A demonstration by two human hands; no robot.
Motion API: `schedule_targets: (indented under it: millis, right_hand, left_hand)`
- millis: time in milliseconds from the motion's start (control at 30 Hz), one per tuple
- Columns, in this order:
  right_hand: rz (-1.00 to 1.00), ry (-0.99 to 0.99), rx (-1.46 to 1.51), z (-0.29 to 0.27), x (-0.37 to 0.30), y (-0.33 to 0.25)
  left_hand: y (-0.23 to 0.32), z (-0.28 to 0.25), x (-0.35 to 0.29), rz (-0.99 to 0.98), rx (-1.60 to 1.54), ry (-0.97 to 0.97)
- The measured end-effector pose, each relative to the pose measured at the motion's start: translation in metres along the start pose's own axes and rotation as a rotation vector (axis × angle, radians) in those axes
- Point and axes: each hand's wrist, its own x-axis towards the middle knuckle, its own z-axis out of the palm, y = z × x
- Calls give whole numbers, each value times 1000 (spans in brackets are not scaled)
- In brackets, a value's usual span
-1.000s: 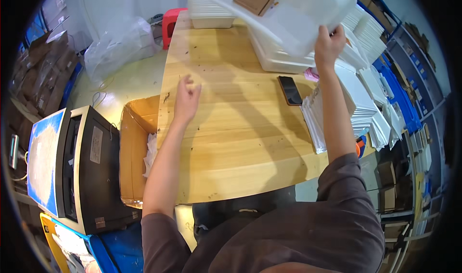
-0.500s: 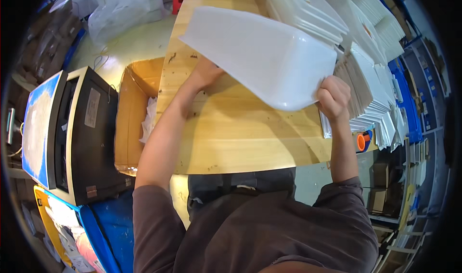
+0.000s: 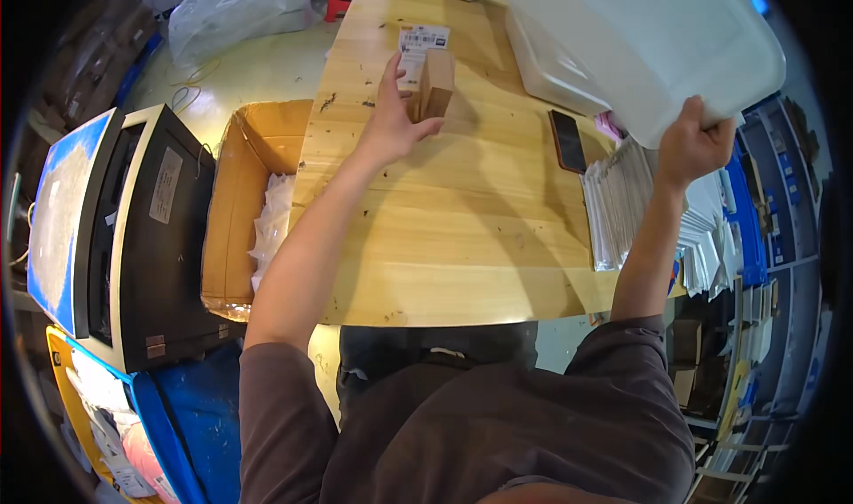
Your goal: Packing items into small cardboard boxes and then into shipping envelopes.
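My right hand is closed on the edge of a large white plastic bin, held up and tilted over the right side of the table. On the wooden table, my left hand has its fingers and thumb apart around the near left side of a small brown cardboard box. Whether the fingers touch the box I cannot tell. A white printed label shows just behind the box.
Below the raised bin, a phone lies beside a stack of white envelopes. Another white bin stands farther back. Left of the table are an open cardboard carton with white packing inside and a black machine.
The white bin has swung up and to the right in my right hand, uncovering the small cardboard box, the label and the phone. My left hand has moved slightly right and now shows fully.
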Motion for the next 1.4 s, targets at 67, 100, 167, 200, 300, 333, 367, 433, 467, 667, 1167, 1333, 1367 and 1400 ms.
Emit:
schedule_targets:
  millis: [67, 100, 167, 200, 300, 333, 367, 433, 467, 667, 1167, 1333, 1367, 1400]
  right_hand:
    - [66, 77, 94, 15, 12, 1]
    - [193, 87, 196, 26, 17, 10]
    - [446, 106, 395, 47, 31, 30]
    - [571, 108, 498, 60, 39, 37]
    - [1009, 167, 967, 118, 56, 34]
    - [1090, 212, 1078, 144, 60, 44]
    - [1182, 245, 1191, 173, 60, 31]
    - [1153, 217, 1249, 231, 63, 6]
    - [1118, 205, 1284, 260, 67, 1]
    - [1185, -164, 1307, 405, 101, 35]
    - [702, -1212, 833, 132, -170, -13]
    - [1020, -955, 1164, 77, -223, 20]
    - [1048, -903, 1248, 72, -231, 26]
    - [1066, -900, 1252, 69, -232, 26]
  left_hand:
    - [-7, -4, 4, -59, -20, -21]
    - [-12, -6, 6, -80, 11, -76]
    - [-14, -2, 5, 68, 109, -76]
    - [-15, -1, 4, 192, 202, -78]
    - [-7, -7, 8, 197, 332, -50]
    - [-5, -9, 7, 187, 393, -35]
    - [-5, -14, 5, 166, 460, -12]
    - [-8, -17, -1, 135, 511, -7]
    - [-11, -16, -2, 106, 545, -21]
    - [-29, -4, 7, 173, 660, -122]
    - [9, -13, 1, 282, 650, -304]
    - [9, 7, -9, 334, 547, -445]
    - [8, 11, -10, 339, 524, -472]
    - [12, 14, -11, 326, 529, -482]
